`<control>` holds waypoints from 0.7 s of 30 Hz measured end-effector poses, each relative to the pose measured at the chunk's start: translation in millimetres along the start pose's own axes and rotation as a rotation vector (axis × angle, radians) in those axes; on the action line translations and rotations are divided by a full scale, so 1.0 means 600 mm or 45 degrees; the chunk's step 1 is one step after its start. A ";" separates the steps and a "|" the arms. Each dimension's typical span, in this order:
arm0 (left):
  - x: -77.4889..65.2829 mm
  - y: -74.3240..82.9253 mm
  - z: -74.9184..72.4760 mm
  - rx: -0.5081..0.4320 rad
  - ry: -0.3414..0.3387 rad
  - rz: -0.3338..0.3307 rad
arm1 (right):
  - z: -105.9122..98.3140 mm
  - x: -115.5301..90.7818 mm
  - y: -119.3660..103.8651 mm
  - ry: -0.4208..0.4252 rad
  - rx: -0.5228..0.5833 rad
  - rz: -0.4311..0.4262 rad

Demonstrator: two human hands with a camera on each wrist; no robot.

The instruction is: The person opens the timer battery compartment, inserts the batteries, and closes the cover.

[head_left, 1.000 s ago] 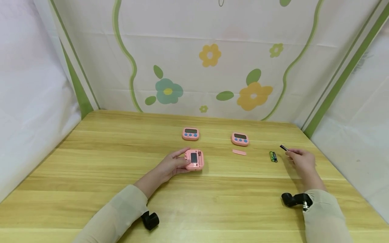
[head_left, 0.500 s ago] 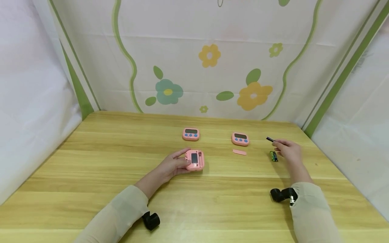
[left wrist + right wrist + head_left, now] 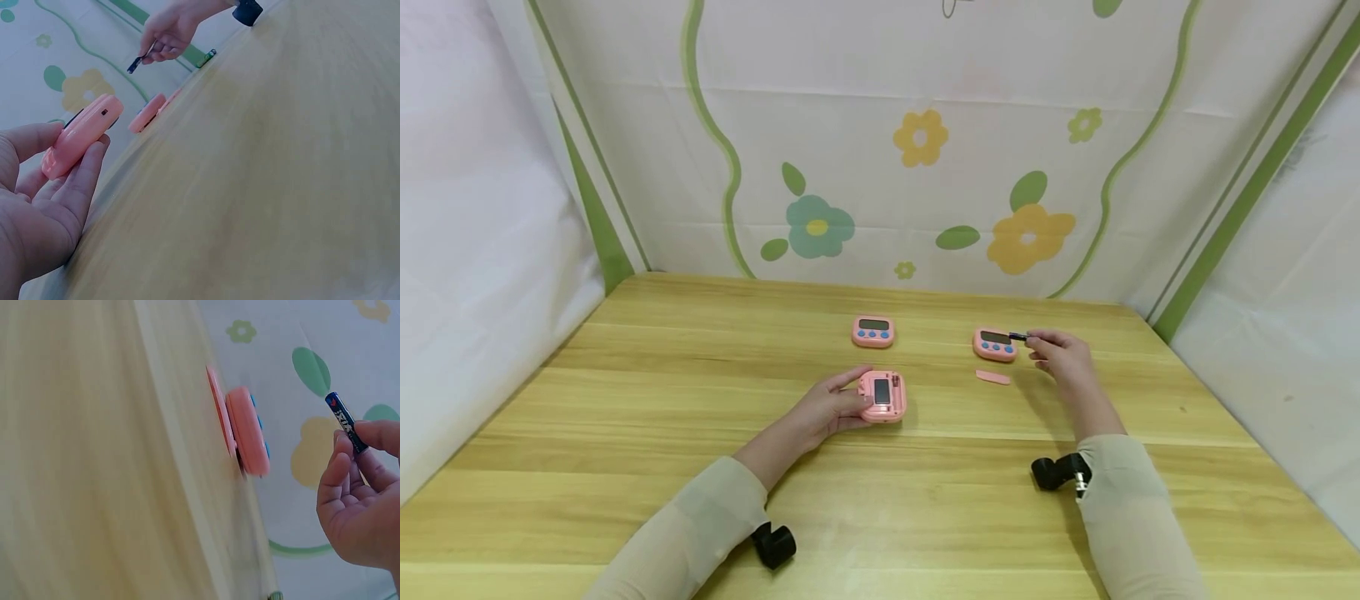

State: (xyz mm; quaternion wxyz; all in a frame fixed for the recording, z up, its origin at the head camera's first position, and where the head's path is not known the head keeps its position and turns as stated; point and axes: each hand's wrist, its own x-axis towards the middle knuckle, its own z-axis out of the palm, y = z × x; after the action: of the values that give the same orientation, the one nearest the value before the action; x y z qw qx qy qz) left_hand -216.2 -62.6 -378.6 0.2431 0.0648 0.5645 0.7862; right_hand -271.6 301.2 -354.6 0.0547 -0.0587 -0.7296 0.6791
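Note:
My left hand [image 3: 829, 412] grips a pink digital timer [image 3: 891, 408] by its left side, thumb over its back. The back faces up, with a dark rectangle in the middle and an uncovered battery slot [image 3: 897, 393] along the right side. In the left wrist view that timer [image 3: 81, 137] is held up off the table. My right hand [image 3: 1063, 357] pinches a dark blue battery [image 3: 345, 420] by one end between thumb and fingers. In the head view the battery's free end points left and overlaps the right-hand timer [image 3: 994, 346].
Another pink timer [image 3: 872, 332] with blue buttons lies face up at the back. A thin pink battery cover [image 3: 992, 377] lies before the right-hand timer. Green batteries [image 3: 206, 58] on the table show in the left wrist view; my right hand hides them in the head view.
My right hand has moved left with the battery, from beside the batteries on the table to the right-hand timer. My left hand and its timer have stayed put.

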 end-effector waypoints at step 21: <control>-0.001 0.002 0.002 -0.003 0.014 0.007 | 0.146 -0.049 -0.044 -0.252 0.121 0.068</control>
State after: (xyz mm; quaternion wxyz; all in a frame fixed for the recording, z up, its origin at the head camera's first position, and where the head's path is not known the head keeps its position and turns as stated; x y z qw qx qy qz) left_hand -215.5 -62.0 -376.8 0.2381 0.0618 0.5646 0.7879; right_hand -257.0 208.3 -334.5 -0.0331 -0.0079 -0.6965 0.7168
